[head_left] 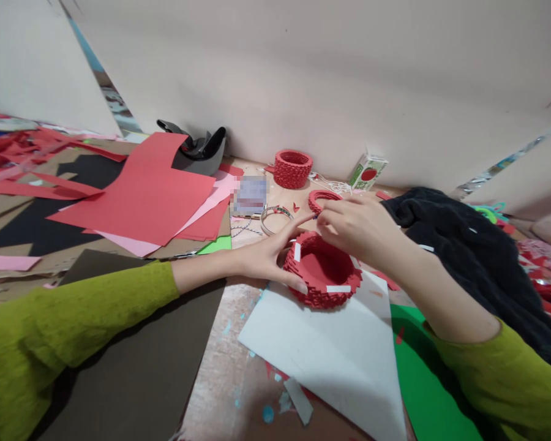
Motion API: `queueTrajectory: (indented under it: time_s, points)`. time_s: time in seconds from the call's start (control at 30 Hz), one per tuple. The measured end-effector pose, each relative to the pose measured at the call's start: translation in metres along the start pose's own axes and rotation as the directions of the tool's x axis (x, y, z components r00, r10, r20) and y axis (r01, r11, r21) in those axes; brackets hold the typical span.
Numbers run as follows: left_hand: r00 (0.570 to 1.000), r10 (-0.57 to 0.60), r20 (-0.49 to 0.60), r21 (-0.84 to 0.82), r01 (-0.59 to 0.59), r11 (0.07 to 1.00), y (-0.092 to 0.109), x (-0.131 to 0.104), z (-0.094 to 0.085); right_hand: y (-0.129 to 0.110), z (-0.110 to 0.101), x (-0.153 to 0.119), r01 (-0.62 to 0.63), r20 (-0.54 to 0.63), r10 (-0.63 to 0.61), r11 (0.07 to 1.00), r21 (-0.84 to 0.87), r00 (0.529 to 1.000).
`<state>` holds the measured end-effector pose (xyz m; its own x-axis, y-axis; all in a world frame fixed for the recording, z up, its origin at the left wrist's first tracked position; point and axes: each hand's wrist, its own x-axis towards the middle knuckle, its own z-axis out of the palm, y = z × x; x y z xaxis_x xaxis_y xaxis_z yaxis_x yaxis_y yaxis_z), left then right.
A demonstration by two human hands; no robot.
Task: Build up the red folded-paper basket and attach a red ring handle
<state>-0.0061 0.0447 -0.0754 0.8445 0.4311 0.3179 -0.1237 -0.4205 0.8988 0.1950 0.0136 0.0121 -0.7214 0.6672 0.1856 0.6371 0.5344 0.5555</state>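
Note:
A round red bowl (324, 300) built of folded paper pieces stands on a white sheet. Short white strips (338, 289) lie on its rim. My left hand (269, 254) grips the bowl's left side, thumb on the front and fingers toward the back. My right hand (360, 223) is over the far rim, its fingers bent together in a pinch; whatever they hold is hidden. Just behind it lies a red folded-paper ring (319, 197), partly covered by the hand. Farther back stands a taller red folded-paper ring (293, 170).
Red paper sheets (142, 190) and a grey cap (206, 153) are on the left. A tape roll (275, 219) sits behind my left hand. Against the wall stands a small box (368, 171). Dark cloth (468, 245) and green paper (422, 380) are on the right.

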Motion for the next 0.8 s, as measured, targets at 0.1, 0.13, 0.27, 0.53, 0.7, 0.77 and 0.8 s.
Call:
queueTrajectory:
  time_s: [0.1,0.13,0.27,0.53,0.7,0.77,0.8]
  points:
    - [1.000,0.000,-0.012,-0.014,0.000,1.000,-0.002,0.000,0.000,0.023,-0.004,-0.009,-0.317,0.006,0.317,0.949,0.009,0.949]
    - [1.000,0.000,-0.018,-0.022,-0.001,1.000,-0.003,0.000,0.000,0.032,-0.005,-0.013,-0.449,-0.013,0.449,0.894,0.007,0.894]
    - [0.999,-0.032,-0.021,-0.050,0.031,0.998,-0.002,-0.001,-0.005,0.065,-0.010,-0.033,-0.733,0.051,0.733,0.680,-0.028,0.678]
    - [0.984,-0.043,-0.174,0.166,0.072,0.984,0.007,-0.002,-0.013,0.084,-0.002,-0.045,-0.875,0.143,0.875,0.476,-0.087,0.462]
    - [0.996,-0.040,0.075,-0.113,0.049,0.992,0.000,0.001,-0.018,0.087,0.006,-0.047,-0.868,0.118,0.865,0.495,-0.046,0.487]
    - [0.987,-0.084,0.139,-0.145,0.104,0.984,0.001,0.000,-0.020,0.087,0.006,-0.047,-0.886,0.148,0.884,0.458,-0.074,0.444]
    - [0.982,-0.103,0.156,-0.139,0.125,0.982,0.002,-0.001,-0.021,0.087,0.006,-0.047,-0.894,0.163,0.892,0.439,-0.092,0.422]
